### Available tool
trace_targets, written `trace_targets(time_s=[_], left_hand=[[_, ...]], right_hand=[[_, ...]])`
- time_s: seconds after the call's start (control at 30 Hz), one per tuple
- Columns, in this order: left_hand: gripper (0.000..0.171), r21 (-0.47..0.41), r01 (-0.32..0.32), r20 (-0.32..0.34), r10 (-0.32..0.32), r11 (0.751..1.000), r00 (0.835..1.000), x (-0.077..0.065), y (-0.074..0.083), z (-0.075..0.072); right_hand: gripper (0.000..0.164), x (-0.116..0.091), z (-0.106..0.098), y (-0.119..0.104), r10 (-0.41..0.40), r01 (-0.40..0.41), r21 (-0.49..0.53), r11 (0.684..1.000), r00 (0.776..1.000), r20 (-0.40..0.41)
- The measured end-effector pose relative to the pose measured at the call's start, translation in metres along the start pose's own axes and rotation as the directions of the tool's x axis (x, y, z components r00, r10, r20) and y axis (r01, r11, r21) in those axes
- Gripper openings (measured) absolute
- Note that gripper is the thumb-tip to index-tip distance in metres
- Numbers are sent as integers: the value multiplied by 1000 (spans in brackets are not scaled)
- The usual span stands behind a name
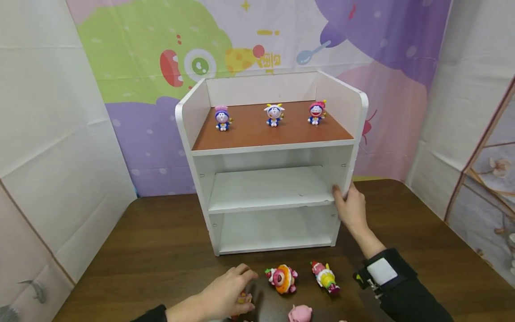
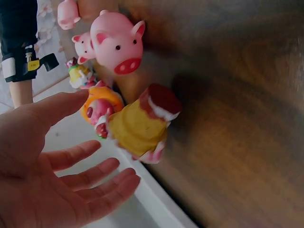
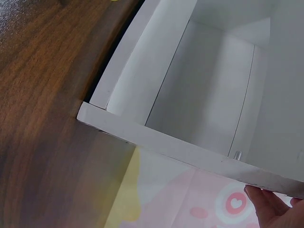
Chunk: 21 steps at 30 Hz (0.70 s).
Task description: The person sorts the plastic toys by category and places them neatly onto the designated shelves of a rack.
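My left hand [image 1: 225,293] reaches over a small toy figure [image 2: 137,126] in a yellow outfit with a dark red base. In the left wrist view its fingers are spread and apart, with the toy just beyond them. In the head view the hand partly hides that figure. My right hand [image 1: 351,208] grips the right side panel of a white shelf unit [image 1: 237,208], thumb at the front edge and fingers on the outer face. The right wrist view shows its fingertips [image 3: 259,197] against the panel's outer side.
Three blue-and-white figurines, left [image 1: 222,118], middle [image 1: 274,115] and right [image 1: 316,112], stand on the shelf's brown top. On the table before it lie a pink bear toy with an orange ring [image 1: 283,279], a yellow-dressed figure [image 1: 325,278] and pink pigs [image 2: 118,42].
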State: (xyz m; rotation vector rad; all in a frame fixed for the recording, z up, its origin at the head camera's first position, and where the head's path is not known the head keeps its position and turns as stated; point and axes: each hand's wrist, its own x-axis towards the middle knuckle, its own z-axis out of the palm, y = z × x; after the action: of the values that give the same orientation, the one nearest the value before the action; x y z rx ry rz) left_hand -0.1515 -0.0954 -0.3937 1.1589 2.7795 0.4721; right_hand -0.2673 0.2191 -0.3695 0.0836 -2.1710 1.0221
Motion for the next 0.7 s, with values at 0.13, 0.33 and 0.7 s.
trace_targets(time_s=[0.13,0.33,0.7], left_hand=[[57,16,51,80,-52,999,995,0,-2,7],[55,5,95,135,-95,995,986,-2,-5,14],[38,-24,69,115,-66,997,991,-3,-8,20]], right_hand=[[33,0,0,0,-2,2,6,1000,1000,2],[33,0,0,0,-9,9,7,1000,1000,5],[33,0,1,0,-14,14,5,1000,1000,-7]])
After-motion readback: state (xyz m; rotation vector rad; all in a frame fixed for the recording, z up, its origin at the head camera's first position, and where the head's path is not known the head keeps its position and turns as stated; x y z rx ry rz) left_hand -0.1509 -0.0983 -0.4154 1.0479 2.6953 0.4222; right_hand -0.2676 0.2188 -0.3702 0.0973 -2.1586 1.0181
